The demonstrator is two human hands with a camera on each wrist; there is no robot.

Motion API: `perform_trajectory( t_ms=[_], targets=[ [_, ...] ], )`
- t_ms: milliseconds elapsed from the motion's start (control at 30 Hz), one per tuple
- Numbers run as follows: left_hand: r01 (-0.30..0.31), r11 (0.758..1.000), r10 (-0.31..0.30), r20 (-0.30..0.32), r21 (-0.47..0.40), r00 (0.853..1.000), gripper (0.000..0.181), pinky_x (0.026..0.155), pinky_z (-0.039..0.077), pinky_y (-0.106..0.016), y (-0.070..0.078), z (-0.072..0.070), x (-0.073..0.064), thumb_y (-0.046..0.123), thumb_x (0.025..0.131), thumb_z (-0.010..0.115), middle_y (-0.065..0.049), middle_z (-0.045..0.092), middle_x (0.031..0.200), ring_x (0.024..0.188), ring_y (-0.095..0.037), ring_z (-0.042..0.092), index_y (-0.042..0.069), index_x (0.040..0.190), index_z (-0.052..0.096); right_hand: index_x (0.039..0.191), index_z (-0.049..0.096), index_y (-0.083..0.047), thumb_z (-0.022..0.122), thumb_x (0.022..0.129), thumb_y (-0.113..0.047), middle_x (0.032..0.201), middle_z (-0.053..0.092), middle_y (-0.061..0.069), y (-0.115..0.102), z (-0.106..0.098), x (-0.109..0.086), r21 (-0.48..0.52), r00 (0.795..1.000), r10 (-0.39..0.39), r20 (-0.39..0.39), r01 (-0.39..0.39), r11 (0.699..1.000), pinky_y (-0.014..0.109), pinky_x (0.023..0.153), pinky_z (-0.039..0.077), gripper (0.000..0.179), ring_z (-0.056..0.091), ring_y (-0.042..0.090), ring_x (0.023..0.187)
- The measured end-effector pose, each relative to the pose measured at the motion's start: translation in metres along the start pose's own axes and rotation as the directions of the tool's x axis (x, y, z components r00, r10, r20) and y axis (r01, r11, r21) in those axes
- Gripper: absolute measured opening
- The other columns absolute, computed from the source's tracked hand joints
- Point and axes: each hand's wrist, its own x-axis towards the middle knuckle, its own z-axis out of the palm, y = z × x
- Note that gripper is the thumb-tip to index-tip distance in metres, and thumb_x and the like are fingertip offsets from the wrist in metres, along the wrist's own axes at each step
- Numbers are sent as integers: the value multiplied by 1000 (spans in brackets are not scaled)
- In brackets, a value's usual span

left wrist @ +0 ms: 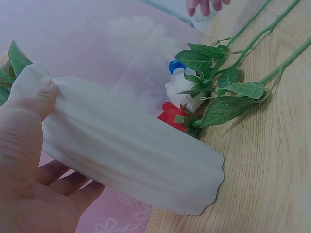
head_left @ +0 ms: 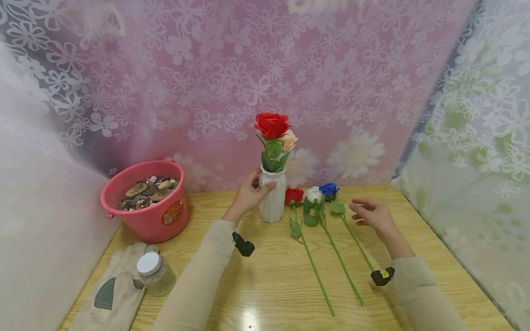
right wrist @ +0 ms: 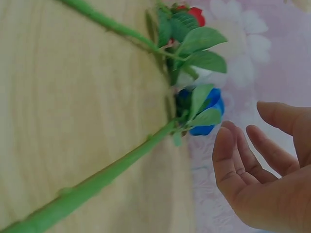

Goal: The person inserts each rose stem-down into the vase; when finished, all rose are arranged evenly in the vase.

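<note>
With thumb and fingers round its upper part, my left hand [head_left: 251,191] holds a white ribbed vase [head_left: 273,197] upright at the back of the table. A red rose [head_left: 272,125] and a cream rose [head_left: 288,139] stand in the vase. To its right lie three artificial roses: a red rose [head_left: 294,196], a white rose [head_left: 313,195] and a blue rose [head_left: 329,190], stems toward the front. My right hand [head_left: 374,215] hovers right of the blue rose, fingers loosely bent and holding nothing. In the right wrist view, the blue rose [right wrist: 206,111] is just beyond the fingertips.
A pink bucket [head_left: 145,220] of stones stands at the back left. In front of it are a lidded clear jar [head_left: 156,274] and pale work gloves [head_left: 118,285]. A flowered curtain [head_left: 232,82] hangs right behind the wooden table [head_left: 265,280].
</note>
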Motion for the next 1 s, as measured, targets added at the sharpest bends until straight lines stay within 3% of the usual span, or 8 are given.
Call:
perform_trajectory(
  t_ms=[133,267,600,800,1000],
  targets=[
    [-4,1000,4,0,1,1000,68,119,46,-55,0,0,1,31,103,72,-18,58,152,137,-40,59,17,163,42,153,49,6,67,105,-38,112,74,4,11,1,-1,-50,1000,9,16,-8,999,40,85,66,68,76,17,94],
    [-1,1000,1,-1,-2,1000,68,120,45,-55,-2,1,2,31,103,72,-19,57,153,138,-40,59,18,162,42,153,48,6,67,105,-37,122,71,22,20,2,-2,-83,999,37,23,-34,996,40,85,66,67,77,19,93],
    [24,1000,-24,4,-15,1000,70,118,47,-54,-1,0,0,31,102,73,-18,58,152,138,-40,59,18,163,42,151,50,9,66,106,-32,129,68,31,34,7,-4,-137,995,85,50,-78,988,38,79,66,62,77,22,91],
    [13,1000,-13,-2,-5,1000,70,118,48,-53,-3,0,2,32,102,73,-18,59,152,137,-39,60,18,163,41,148,51,12,66,106,-25,132,64,36,38,9,-3,-178,995,70,71,-57,982,36,78,66,58,76,25,91],
    [15,1000,-15,-2,-4,1000,69,118,47,-52,-2,0,1,32,102,73,-17,58,153,139,-38,59,18,162,42,142,58,11,78,97,-16,122,69,31,37,10,0,-265,993,49,107,-19,964,34,75,65,56,74,21,88]
  ],
)
